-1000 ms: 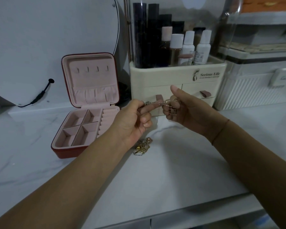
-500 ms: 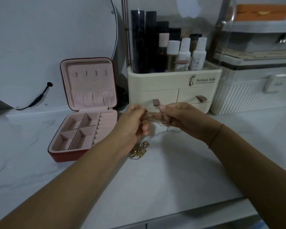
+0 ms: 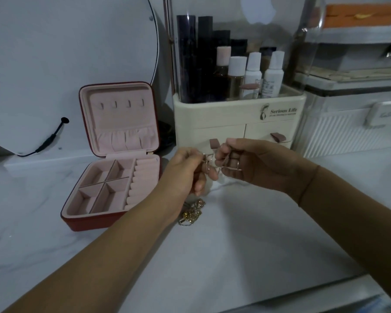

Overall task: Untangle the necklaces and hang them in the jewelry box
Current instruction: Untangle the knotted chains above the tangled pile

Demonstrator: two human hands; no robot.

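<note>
Necklace chain (image 3: 209, 164) pinched between left hand (image 3: 185, 175) and right hand (image 3: 253, 164); person's best off teasing loops apart gently, jewelry box (image 3: 88, 222) at 9 o'clock.

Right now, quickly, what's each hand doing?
Left hand: pinching the thin necklace.
Right hand: fingers curled round the same thin necklace.

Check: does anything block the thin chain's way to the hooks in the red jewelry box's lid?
Nothing visible. The thin metal chain, pinched between left hand and right hand, has open air leftward to the hooks in the red, pink-lined jewelry box.
</note>
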